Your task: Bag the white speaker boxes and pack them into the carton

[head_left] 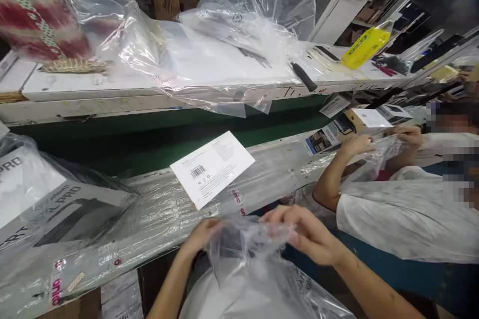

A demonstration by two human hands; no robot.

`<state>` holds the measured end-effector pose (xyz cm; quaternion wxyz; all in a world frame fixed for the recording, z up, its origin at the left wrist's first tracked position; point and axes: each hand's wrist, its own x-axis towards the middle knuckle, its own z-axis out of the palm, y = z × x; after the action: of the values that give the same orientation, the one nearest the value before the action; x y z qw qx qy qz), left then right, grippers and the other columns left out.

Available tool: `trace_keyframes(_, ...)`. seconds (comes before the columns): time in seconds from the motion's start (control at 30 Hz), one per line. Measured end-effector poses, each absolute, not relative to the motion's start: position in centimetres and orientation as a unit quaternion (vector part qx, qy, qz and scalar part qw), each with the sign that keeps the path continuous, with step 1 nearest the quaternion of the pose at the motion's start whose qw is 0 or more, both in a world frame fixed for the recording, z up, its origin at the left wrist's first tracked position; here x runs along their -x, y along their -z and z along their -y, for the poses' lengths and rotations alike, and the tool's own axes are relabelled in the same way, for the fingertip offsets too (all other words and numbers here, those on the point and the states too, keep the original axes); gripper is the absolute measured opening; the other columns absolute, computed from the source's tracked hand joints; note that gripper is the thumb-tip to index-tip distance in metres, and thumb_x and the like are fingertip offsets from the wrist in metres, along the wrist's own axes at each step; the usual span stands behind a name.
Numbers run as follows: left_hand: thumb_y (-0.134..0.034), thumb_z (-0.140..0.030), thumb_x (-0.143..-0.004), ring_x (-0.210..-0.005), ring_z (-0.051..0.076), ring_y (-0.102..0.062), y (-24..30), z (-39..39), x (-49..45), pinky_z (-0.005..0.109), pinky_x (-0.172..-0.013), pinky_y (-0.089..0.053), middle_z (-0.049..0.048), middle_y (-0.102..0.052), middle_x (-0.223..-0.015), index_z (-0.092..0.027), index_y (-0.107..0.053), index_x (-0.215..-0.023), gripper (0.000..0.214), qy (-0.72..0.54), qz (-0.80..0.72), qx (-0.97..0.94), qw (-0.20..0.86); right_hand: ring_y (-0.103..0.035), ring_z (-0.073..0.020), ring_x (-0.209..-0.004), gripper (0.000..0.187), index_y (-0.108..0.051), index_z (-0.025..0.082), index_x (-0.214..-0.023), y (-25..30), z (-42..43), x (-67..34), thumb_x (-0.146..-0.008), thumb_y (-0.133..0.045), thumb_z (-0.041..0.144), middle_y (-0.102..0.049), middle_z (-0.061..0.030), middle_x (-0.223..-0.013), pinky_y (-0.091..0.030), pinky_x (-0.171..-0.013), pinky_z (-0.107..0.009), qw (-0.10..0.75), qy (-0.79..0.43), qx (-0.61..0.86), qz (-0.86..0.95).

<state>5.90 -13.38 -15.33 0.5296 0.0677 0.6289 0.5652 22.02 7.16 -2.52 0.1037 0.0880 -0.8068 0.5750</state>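
My left hand (200, 237) and my right hand (305, 234) both pinch the top edge of a clear plastic bag (247, 269) at the bottom middle of the head view. The bag hangs down over a white, rounded object that shows through the film; a dark patch sits inside near its mouth. The fingers of both hands are closed on the film. Just beyond my hands, a white leaflet with a barcode (212, 167) lies tilted on the plastic-wrapped ledge (157, 214).
A boxed product in a plastic bag (56, 204) lies at the left. A green conveyor belt (149, 134) runs behind the ledge. The upper shelf (112, 92) holds loose plastic bags, a black marker (304, 77) and a yellow packet (364, 47). A co-worker's hands (377, 142) handle a bag at right.
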Motion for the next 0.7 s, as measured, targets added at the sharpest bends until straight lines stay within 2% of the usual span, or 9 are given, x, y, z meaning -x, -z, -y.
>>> trace_keyframes(0.1,-0.08,-0.061,-0.06,-0.099,0.031,-0.067,10.8,17.7,-3.7,0.04,-0.09,-0.054,0.0098,-0.076,-0.1,-0.021,-0.078,-0.088,0.049,-0.559,-0.701,-0.065,0.438,-0.046,-0.0094,-0.063,0.015,-0.051,0.02,-0.091,3.2,-9.1,-19.2,-0.103,-0.049,0.029,-0.051,0.0024,-0.073,-0.037,-0.061,-0.021,0.119,-0.532,-0.101,0.833)
trace_keyframes(0.2,-0.063,-0.059,-0.083,-0.125,0.033,-0.058,4.9,20.1,-4.8,0.043,-0.106,-0.048,0.0068,-0.068,-0.13,-0.026,-0.076,-0.112,0.046,-0.605,-0.747,-0.088,0.261,-0.042,-0.0079,-0.059,0.015,-0.053,0.018,-0.086,2.8,-9.7,-16.0,-0.099,-0.054,0.024,-0.05,0.0037,-0.069,-0.033,-0.058,-0.021,0.097,-0.474,-0.161,0.86)
trace_keyframes(0.23,-0.063,-0.058,-0.084,-0.122,0.032,-0.06,3.3,19.8,-5.6,0.042,-0.102,-0.051,0.007,-0.066,-0.132,-0.028,-0.073,-0.119,0.047,-0.618,-0.734,-0.121,0.255,-0.044,-0.0079,-0.061,0.013,-0.055,0.018,-0.086,2.3,-9.7,-15.1,-0.098,-0.055,0.022,-0.053,0.0032,-0.071,-0.033,-0.059,-0.021,0.084,-0.453,-0.179,0.87)
trace_keyframes(0.3,-0.071,-0.053,-0.08,-0.097,0.029,-0.068,1.3,17.9,-6.9,0.037,-0.081,-0.058,0.0087,-0.072,-0.118,-0.031,-0.067,-0.13,0.055,-0.607,-0.71,-0.187,0.305,-0.047,-0.0082,-0.063,0.006,-0.058,0.017,-0.091,1.0,-9.5,-13.7,-0.096,-0.059,0.021,-0.058,0.0026,-0.074,-0.032,-0.059,-0.021,0.027,-0.401,-0.187,0.896)
trace_keyframes(0.4,-0.071,-0.046,-0.083,-0.06,0.016,-0.057,0.5,14.0,-7.0,0.025,-0.052,-0.045,0.0022,-0.068,-0.077,-0.03,-0.066,-0.128,0.048,-0.506,-0.71,-0.248,0.422,-0.044,-0.0073,-0.055,0.017,-0.062,0.017,-0.085,-0.6,-10.4,-12.2,-0.09,-0.07,0.03,-0.054,0.0058,-0.062,-0.029,-0.054,-0.021,-0.123,-0.394,-0.176,0.894)
trace_keyframes(0.47,-0.061,-0.044,-0.092,-0.063,0.014,-0.054,0.9,12.3,-6.3,0.023,-0.055,-0.042,0.0018,-0.062,-0.074,-0.025,-0.073,-0.108,0.027,-0.48,-0.675,-0.293,0.477,-0.042,-0.0066,-0.051,0.031,-0.062,0.016,-0.075,-0.6,-12.1,-11.3,-0.088,-0.073,0.041,-0.049,0.0066,-0.055,-0.032,-0.053,-0.021,-0.223,-0.471,-0.211,0.827)
trace_keyframes(0.57,-0.057,-0.042,-0.096,-0.076,0.016,-0.06,1.8,11.1,-6.0,0.026,-0.071,-0.048,0.0056,-0.064,-0.083,-0.019,-0.069,-0.081,0.03,-0.58,-0.556,-0.31,0.508,-0.061,-0.0122,-0.072,0.036,-0.065,0.015,-0.079,1.0,-15.2,-9.7,-0.086,-0.074,0.049,-0.065,-0.0017,-0.075,-0.048,-0.073,-0.024,-0.397,-0.602,-0.344,0.601)
trace_keyframes(0.63,-0.06,-0.04,-0.095,-0.075,0.016,-0.063,2.5,11.0,-6.3,0.027,-0.072,-0.049,0.0054,-0.067,-0.081,-0.019,-0.063,-0.082,0.025,-0.66,-0.474,-0.261,0.521,-0.068,-0.0193,-0.09,0.041,-0.063,0.014,-0.097,2.5,-17.2,-8.5,-0.085,-0.073,0.052,-0.071,-0.0086,-0.093,-0.053,-0.085,-0.03,-0.522,-0.637,-0.372,0.427)
trace_keyframes(0.7,-0.058,-0.041,-0.095,-0.054,0.011,-0.056,3.3,11.4,-6.3,0.021,-0.055,-0.044,0.0039,-0.069,-0.073,-0.02,-0.06,-0.09,0.022,-0.679,-0.417,-0.209,0.567,-0.071,-0.0214,-0.087,0.047,-0.056,0.014,-0.109,3.6,-18.9,-7.3,-0.087,-0.07,0.053,-0.072,-0.0101,-0.095,-0.056,-0.079,-0.032,-0.614,-0.615,-0.319,0.379)
